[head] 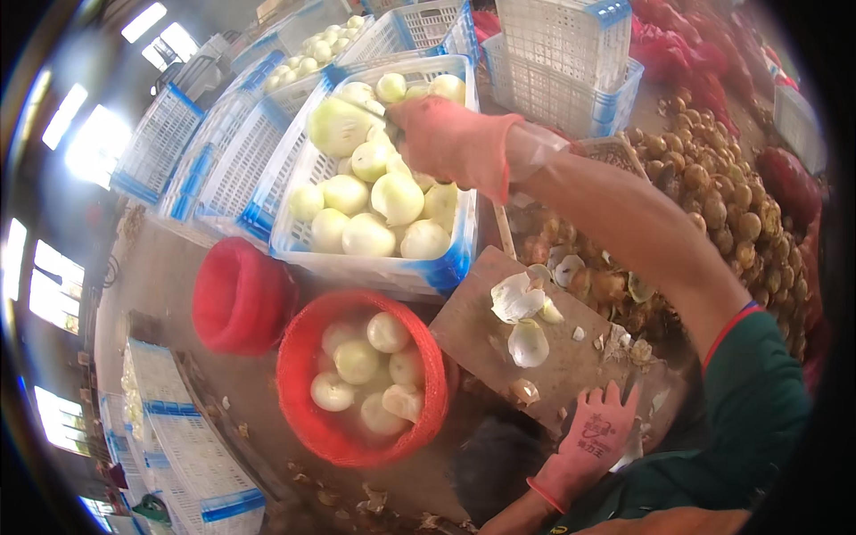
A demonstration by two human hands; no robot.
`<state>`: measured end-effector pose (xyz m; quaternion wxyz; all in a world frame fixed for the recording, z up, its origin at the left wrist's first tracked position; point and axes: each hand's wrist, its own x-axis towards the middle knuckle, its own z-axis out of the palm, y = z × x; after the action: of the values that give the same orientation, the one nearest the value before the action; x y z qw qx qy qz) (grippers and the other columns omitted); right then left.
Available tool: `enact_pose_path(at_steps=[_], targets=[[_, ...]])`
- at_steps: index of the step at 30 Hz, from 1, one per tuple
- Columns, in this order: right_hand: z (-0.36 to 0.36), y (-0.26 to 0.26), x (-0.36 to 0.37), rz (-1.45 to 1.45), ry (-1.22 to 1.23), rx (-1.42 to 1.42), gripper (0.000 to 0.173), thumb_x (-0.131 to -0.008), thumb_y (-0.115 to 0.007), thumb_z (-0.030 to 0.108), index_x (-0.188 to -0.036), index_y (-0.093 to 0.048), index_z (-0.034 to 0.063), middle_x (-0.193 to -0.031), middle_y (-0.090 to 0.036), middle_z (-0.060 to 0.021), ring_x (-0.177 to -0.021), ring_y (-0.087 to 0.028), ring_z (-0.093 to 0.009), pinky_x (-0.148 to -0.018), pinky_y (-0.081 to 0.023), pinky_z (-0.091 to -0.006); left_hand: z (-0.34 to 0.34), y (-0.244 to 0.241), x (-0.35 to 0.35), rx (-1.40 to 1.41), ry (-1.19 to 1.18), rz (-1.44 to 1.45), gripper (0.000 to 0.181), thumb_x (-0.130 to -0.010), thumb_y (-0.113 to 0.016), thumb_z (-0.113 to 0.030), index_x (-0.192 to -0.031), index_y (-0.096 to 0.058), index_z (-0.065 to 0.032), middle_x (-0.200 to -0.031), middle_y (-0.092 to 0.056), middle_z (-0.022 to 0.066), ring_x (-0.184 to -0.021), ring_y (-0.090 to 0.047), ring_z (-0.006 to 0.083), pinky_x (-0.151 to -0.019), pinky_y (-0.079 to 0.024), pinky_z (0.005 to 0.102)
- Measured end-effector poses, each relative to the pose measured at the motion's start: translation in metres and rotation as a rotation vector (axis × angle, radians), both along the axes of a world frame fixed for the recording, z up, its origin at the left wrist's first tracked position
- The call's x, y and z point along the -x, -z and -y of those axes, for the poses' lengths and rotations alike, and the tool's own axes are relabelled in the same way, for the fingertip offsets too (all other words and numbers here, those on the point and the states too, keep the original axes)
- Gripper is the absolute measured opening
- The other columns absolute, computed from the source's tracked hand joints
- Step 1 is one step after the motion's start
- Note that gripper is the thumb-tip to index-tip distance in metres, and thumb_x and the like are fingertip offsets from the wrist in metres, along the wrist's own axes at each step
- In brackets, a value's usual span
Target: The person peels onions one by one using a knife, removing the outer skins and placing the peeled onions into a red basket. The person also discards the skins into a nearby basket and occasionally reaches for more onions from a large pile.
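Observation:
My right hand, in a pink-red rubber-coated glove, reaches over a white and blue plastic crate of peeled onions. It grips what looks like a knife, whose thin blade lies against a large pale onion; the fingers are partly hidden. My left hand, in a matching glove bearing print, has its fingers apart at the lower edge of a worn board and holds nothing visible. Pieces of onion skin lie on the board. Left of it, a red mesh-lined tub holds peeled onions in cloudy liquid.
A red bundle stands beside the tub. Unpeeled onions are heaped at right, near red mesh sacks. More plastic crates stand at the top, with others at lower left. Skins litter the floor.

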<state>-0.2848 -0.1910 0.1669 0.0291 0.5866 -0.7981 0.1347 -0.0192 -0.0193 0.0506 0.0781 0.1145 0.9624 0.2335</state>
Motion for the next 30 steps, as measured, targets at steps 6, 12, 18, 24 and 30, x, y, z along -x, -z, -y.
enact_pose_path(at_steps=[6, 12, 18, 24, 30], targets=[[-0.041, 0.004, -0.036, 0.547, 0.198, 0.100, 0.019, -0.085, -0.051, 0.010, -0.099, -0.058, -0.0004, -0.077, -0.066, -0.0188, -0.068, -0.067, -0.031, -0.058, -0.053, -0.0395, -0.001, 0.003, -0.005, 0.061, -0.005, 0.033, 0.064, -0.077, -0.065, -0.029, -0.132, -0.046, -0.0010, -0.105, -0.054, 0.0161, -0.094, -0.056, 0.0292, -0.086, -0.043, 0.0424], [-0.132, 0.053, -0.054, 0.726, 0.223, 0.086, 0.022, -0.092, -0.052, 0.021, -0.106, -0.058, 0.0048, -0.068, -0.062, -0.0090, -0.052, -0.060, -0.017, -0.048, -0.049, -0.0350, -0.004, 0.016, -0.011, 0.040, -0.085, -0.017, 0.052, -0.085, -0.057, -0.027, -0.130, -0.049, -0.0029, -0.103, -0.056, 0.0172, -0.092, -0.058, 0.0307, -0.083, -0.044, 0.0436], [-0.258, 0.033, -0.095, 1.032, 0.663, -0.232, 0.035, -0.092, -0.054, 0.023, -0.125, -0.057, 0.0107, -0.078, -0.065, -0.0053, -0.062, -0.056, -0.011, -0.056, -0.046, -0.0304, -0.001, 0.022, -0.001, 0.121, -0.108, 0.160, 0.067, -0.080, -0.066, -0.040, -0.130, -0.045, -0.0012, -0.104, -0.057, 0.0177, -0.096, -0.058, 0.0340, -0.082, -0.046, 0.0457], [-0.439, 0.094, -0.104, 0.944, 0.969, 0.032, 0.035, -0.090, -0.056, 0.025, -0.123, -0.059, 0.0138, -0.079, -0.064, 0.0004, -0.058, -0.057, -0.011, -0.052, -0.045, -0.0287, -0.009, 0.019, 0.024, 0.160, 0.004, 0.158, 0.068, -0.070, -0.077, -0.031, -0.123, -0.049, 0.0014, -0.105, -0.059, 0.0218, -0.096, -0.059, 0.0382, -0.082, -0.048, 0.0431], [-0.576, 0.109, -0.111, 1.474, 1.152, 0.488, 0.038, -0.080, -0.069, 0.022, -0.116, -0.060, 0.0132, -0.085, -0.066, -0.0043, -0.074, -0.065, -0.021, -0.065, -0.052, -0.0359, -0.025, 0.035, 0.019, 0.021, -0.190, 0.025, 0.063, -0.072, -0.075, -0.018, -0.126, -0.049, 0.0008, -0.111, -0.057, 0.0242, -0.102, -0.056, 0.0423, -0.087, -0.046, 0.0459]])
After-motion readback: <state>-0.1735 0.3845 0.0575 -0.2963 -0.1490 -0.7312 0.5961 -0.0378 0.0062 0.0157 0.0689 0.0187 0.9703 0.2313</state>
